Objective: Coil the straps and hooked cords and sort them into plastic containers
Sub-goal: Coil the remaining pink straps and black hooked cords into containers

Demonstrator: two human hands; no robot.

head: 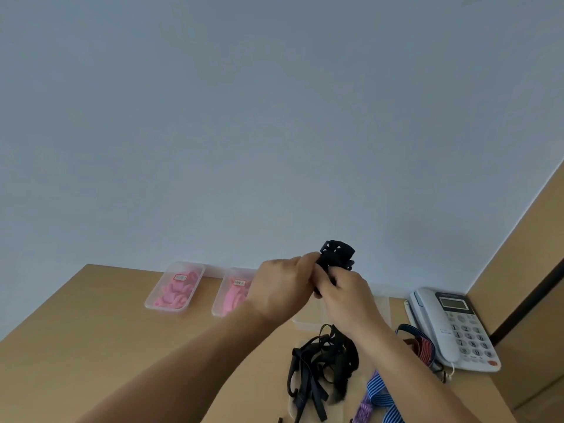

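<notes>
Both hands lifted off the desk mid-frame, left hand (282, 288) and right hand (348, 296) pinched closed on a black strap (337, 254) to keep its coil tight, loose black straps (320, 366) piled lower right, containers (175, 285) at the desk's back edge.

place: office | cues: desk telephone (454, 328) (keypad, display); wooden desk (91, 315); plain wall (213, 117)
</notes>
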